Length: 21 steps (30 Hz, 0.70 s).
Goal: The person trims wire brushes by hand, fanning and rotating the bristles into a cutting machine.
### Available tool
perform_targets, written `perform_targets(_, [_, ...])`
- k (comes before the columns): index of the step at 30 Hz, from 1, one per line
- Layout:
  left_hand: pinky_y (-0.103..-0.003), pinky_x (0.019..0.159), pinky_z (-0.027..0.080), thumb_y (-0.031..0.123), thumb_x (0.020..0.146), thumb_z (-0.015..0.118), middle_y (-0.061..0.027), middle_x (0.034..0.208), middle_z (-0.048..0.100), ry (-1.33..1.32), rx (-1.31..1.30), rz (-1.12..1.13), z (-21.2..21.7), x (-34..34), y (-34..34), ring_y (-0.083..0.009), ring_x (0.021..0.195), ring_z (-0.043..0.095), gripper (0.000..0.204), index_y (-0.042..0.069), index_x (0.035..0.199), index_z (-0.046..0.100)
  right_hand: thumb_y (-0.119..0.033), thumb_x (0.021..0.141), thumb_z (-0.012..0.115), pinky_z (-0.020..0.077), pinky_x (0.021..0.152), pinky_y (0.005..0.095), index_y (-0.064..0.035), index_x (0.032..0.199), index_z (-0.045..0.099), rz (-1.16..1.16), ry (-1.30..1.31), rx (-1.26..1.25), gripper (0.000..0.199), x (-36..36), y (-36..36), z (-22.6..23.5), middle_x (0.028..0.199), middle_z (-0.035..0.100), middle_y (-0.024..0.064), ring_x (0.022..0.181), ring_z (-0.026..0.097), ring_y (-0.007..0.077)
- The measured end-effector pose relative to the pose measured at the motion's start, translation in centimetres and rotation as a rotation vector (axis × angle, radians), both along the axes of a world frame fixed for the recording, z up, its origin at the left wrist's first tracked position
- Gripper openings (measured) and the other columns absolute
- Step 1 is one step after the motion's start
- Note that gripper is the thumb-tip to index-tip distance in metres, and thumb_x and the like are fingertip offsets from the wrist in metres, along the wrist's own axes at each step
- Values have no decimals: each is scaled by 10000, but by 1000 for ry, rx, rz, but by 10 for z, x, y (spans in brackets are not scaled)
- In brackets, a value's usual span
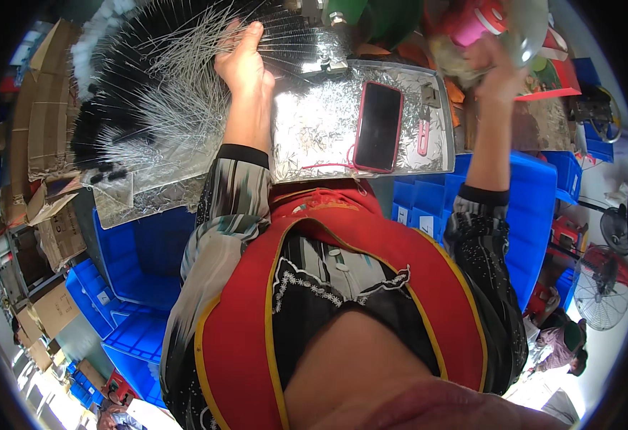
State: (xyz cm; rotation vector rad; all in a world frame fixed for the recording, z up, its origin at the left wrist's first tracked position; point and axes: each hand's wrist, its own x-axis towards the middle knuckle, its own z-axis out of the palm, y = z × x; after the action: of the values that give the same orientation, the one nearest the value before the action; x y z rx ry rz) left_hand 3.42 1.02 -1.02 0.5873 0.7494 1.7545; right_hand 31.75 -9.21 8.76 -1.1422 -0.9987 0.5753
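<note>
Your left hand [242,61] rests open, fingers spread, on fanned bundle of thin silver wire rods [178,107], rods radiating left of phone-bearing foil-covered table [314,136]. Your right hand [496,68], well right, grip closed on clear plastic bag [525,32].

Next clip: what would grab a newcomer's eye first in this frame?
Probably the fan of thin black and silvery ties spread over the foil-covered table at upper left, with the left hand resting on them. Next, the dark phone in a red case lying flat mid-table, and the right hand raised at upper right to a pink-capped clear container. Blue plastic crates crowd below.
</note>
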Motion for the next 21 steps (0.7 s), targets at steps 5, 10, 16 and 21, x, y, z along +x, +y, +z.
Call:
perform_targets(5, [-317, 737, 492, -66, 676, 639, -155, 949, 551, -60, -4, 49, -4, -9, 0, -215, 828, 556, 406, -86, 1047, 477, -13, 724, 508, 439, 592, 349, 2, 559, 455, 90, 26, 109, 174, -6, 13, -30, 504, 428, 79, 498, 458, 193])
perform_targets(10, [-310, 722, 492, -61, 675, 638, -144, 942, 552, -91, 19, 88, -5, -2, 0, -215, 808, 552, 389, -80, 1032, 484, -2, 679, 550, 427, 504, 327, 30, 561, 504, 123, 137, -65, 131, 3, 1, 15, 453, 454, 93, 406, 464, 198])
perform_targets(16, [-310, 716, 491, -59, 682, 634, -144, 928, 552, -112, -21, 96, 3, -1, -1, -207, 794, 552, 369, -83, 1019, 486, -136, 749, 543, 393, 581, 305, -17, 530, 450, 113, 7, -284, 266, 20, 6, 43, 501, 402, 62, 521, 451, 195])
perform_targets(21, [-296, 713, 487, -61, 688, 625, -141, 919, 551, -105, -25, 110, 7, 0, -2, -196, 780, 550, 350, -86, 1009, 488, -116, 747, 543, 391, 531, 295, -9, 577, 482, 134, 79, -251, 210, 13, 5, 47, 496, 398, 57, 496, 449, 176])
